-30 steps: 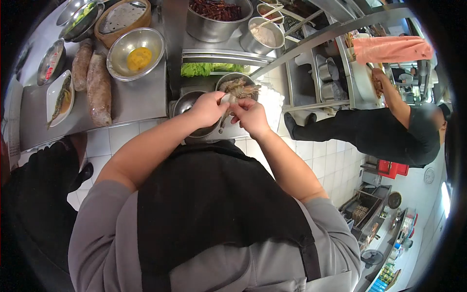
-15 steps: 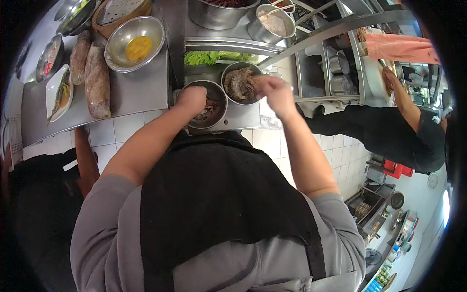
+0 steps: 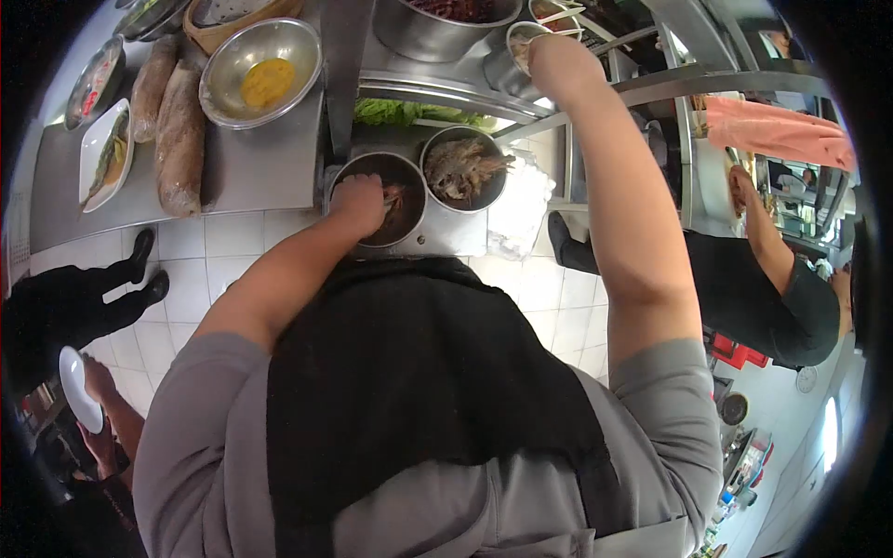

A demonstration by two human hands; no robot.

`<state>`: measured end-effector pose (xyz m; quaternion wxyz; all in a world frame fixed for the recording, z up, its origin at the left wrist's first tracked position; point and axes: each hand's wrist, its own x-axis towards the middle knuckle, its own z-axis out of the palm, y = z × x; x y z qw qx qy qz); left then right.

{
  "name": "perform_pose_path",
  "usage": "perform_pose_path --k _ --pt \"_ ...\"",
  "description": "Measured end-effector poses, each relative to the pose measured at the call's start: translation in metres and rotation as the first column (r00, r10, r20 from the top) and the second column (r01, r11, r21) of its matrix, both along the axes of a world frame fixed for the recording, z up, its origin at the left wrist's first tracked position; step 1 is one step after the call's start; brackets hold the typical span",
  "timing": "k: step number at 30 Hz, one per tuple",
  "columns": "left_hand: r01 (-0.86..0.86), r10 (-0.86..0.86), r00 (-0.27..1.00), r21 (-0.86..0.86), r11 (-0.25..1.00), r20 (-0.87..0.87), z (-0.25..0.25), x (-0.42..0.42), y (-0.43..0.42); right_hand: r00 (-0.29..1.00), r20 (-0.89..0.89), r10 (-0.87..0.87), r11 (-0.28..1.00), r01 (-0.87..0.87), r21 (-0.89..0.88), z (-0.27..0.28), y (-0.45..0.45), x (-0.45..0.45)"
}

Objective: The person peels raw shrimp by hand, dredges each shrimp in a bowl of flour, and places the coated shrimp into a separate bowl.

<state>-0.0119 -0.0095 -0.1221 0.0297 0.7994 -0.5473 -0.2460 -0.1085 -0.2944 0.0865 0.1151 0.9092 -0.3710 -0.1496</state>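
My left hand (image 3: pixel 359 204) reaches into a deep metal pot (image 3: pixel 415 223), its fingers closed at a reddish-brown shrimp (image 3: pixel 394 199). Beside it, a second metal pot (image 3: pixel 503 192) holds a heap of shrimp heads and shells (image 3: pixel 460 169). My right hand (image 3: pixel 564 67) is stretched far forward, over the rim of a metal container (image 3: pixel 505 76) on the raised shelf. Pale contents show at that container's edge; a light-coloured utensil handle (image 3: pixel 556 33) lies across its top. The right fingertips are hidden behind the hand, so their grip does not show.
On the left counter stand a metal bowl (image 3: pixel 210 97) of beaten egg, two long wrapped rolls (image 3: pixel 179 149) and a white dish (image 3: pixel 90 149) with food. Leafy greens (image 3: pixel 400 112) lie under the shelf. A person on the left holds a white plate (image 3: pixel 80 389); another (image 3: pixel 763 279) works at right.
My right hand has left the pot of shells and moved forward to the shelf container. My left hand stays in its pot. At left, a person with a white plate has come into view.
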Motion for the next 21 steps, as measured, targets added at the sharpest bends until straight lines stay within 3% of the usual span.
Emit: perform_pose_path --k 4,5,6,8,11,13,14,16,17,18,19,20,21 --pt "-0.283 0.25 0.907 -0.054 0.957 -0.338 0.026 0.007 0.002 0.961 -0.183 0.208 0.978 -0.2 0.061 -0.025 -0.042 0.01" --pt "-0.338 0.26 0.862 -0.11 0.935 -0.436 0.03 0.008 0.001 0.872 -0.284 0.399 0.91 -0.416 0.002 -0.026 -0.049 0.009" --pt "-0.397 0.261 0.807 -0.16 0.904 -0.53 0.033 0.01 0.001 0.791 -0.398 0.464 0.863 -0.505 0.004 -0.024 -0.05 0.015" --pt "-0.488 0.249 0.697 -0.191 0.851 -0.673 0.035 0.014 0.001 0.897 -0.339 0.283 0.953 -0.304 -0.01 -0.022 -0.044 0.014" --pt "-0.558 0.217 0.501 -0.121 0.821 -0.838 0.032 0.022 0.001 0.923 -0.285 0.259 0.959 -0.281 -0.038 -0.021 -0.04 0.012" --pt "-0.524 0.181 0.443 -0.09 0.847 -0.878 0.069 0.025 0.007 0.95 -0.261 0.17 0.981 -0.187 -0.043 -0.01 -0.03 0.012" --pt "-0.503 0.162 0.413 -0.076 0.861 -0.896 0.083 0.026 0.009 0.985 -0.128 0.117 0.99 -0.126 -0.065 -0.005 -0.026 0.01" --pt "-0.45 0.149 0.472 -0.092 0.889 -0.869 0.077 0.026 0.013 0.989 0.149 0.003 0.996 0.011 -0.088 0.013 -0.008 0.008" --pt "-0.423 0.132 0.504 -0.111 0.899 -0.853 0.076 0.029 0.011 0.989 0.144 0.03 0.997 -0.019 -0.078 0.029 0.006 0.008" --pt "-0.426 0.135 0.41 -0.058 0.903 -0.902 0.081 0.031 0.009 0.921 0.381 0.076 0.978 -0.143 0.15 0.032 0.012 -0.005" --pt "-0.424 0.136 0.311 -0.009 0.906 -0.941 0.089 0.03 0.012 0.831 0.556 -0.013 0.935 -0.187 0.301 0.037 0.035 -0.014" --pt "-0.417 0.137 0.208 0.039 0.908 -0.968 0.096 0.03 0.014 0.844 0.511 -0.164 0.865 -0.126 0.485 0.048 0.071 -0.014" --pt "-0.426 0.182 0.056 0.142 0.894 -0.982 0.1 0.029 0.015 0.744 0.595 -0.305 0.741 -0.207 0.639 0.038 0.097 -0.02"
